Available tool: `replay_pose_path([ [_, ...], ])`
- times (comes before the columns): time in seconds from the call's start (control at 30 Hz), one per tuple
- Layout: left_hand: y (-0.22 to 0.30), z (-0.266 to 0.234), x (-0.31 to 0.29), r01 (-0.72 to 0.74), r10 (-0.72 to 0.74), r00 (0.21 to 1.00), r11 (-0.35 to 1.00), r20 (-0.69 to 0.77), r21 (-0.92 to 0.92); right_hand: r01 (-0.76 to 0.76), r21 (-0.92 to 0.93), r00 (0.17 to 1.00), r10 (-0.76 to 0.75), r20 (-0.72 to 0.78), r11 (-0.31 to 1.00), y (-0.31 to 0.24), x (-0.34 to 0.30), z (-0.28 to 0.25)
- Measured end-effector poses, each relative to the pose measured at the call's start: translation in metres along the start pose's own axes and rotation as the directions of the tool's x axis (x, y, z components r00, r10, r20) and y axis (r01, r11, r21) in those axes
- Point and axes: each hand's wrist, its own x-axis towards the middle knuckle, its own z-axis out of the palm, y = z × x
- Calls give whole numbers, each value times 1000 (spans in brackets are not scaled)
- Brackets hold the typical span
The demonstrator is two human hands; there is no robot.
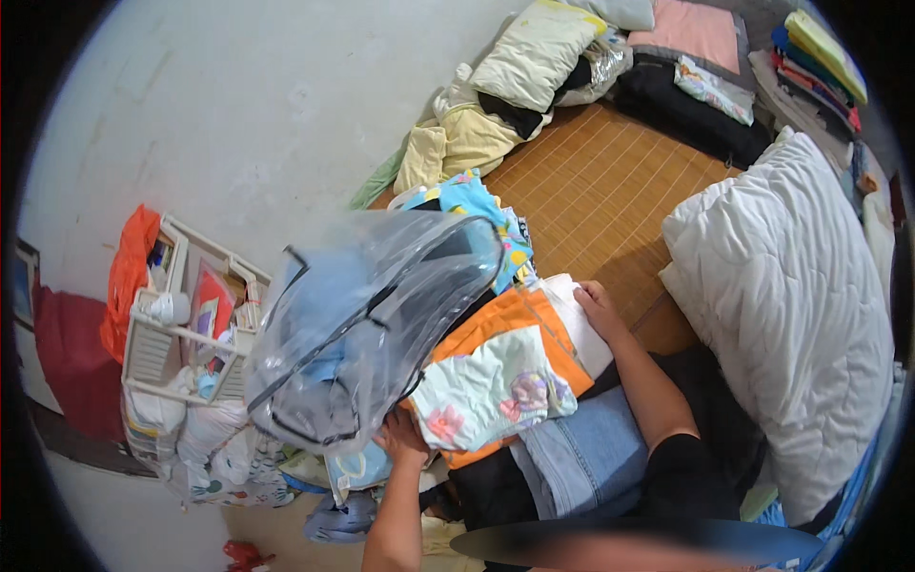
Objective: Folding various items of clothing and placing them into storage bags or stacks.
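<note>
Apparently steadying folded orange-and-white cloths [505, 313] by the brown slatted mat [591, 181] edge with right hand [599, 307] half-open, left hand [403, 440] unreadable, needing even pressure next.

On my remote feed I log a brown slatted mat [610, 181] bearing, clocked from its centre, white quilt [786, 286] at four, black folded bundle [672, 114] at one, yellow cloth [472, 138] at ten, folded-clothes stack [491, 386] at seven.

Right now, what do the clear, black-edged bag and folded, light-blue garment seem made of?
The clear, black-edged bag looks like glossy, flexible plastic: shiny creases, things showing through. The folded, light-blue garment is probably matte denim, from its faded tone and seams.
</note>
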Motion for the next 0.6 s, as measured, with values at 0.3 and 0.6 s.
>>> replay_pose_path([
  [0.3, 80, -145, -4, -474, 267, 667, 873, 696, 119, -226, 308, 973, 199, 117, 924, -23, -10, -10],
  [0.6, 382, -186, 162, -400, 509, 845, 402, -162, -824, -315, 425, 948, 304, 97, 849, -12, -6, -25],
])
